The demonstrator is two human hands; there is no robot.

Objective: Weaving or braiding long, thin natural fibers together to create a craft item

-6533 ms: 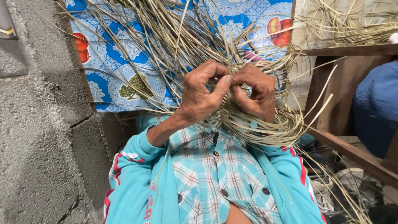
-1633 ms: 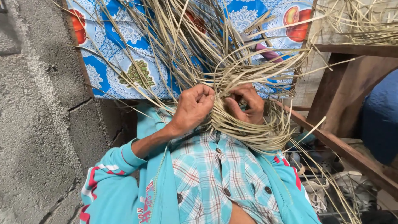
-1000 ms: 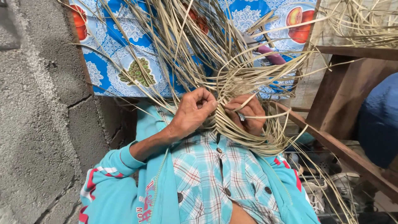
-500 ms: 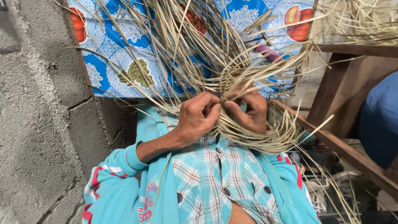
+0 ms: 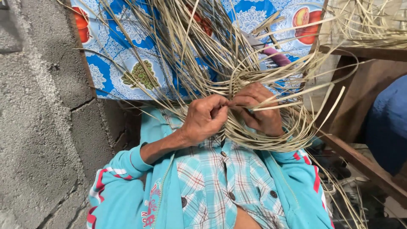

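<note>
A bundle of long, pale dried straw strips (image 5: 220,55) fans out from my chest over a blue flowered cloth (image 5: 123,46). My left hand (image 5: 204,119) is curled around strips at the bundle's woven centre, thumb meeting fingers. My right hand (image 5: 259,109) pinches strips just beside it, fingertips touching the left hand's. A curved, woven edge of strips (image 5: 271,142) loops beneath both hands against my checked shirt. Loose ends stick out to the right.
A rough grey concrete wall (image 5: 38,127) runs along the left. A wooden frame (image 5: 360,157) slants at the right, with more straw (image 5: 369,21) on top of it. A blue rounded object (image 5: 388,123) is at the far right. Shoes lie on the floor at lower right.
Both hands stayed joined at the woven centre. My right hand shifted slightly rightward and turned its back upward; loose strip ends on the right swung outward.
</note>
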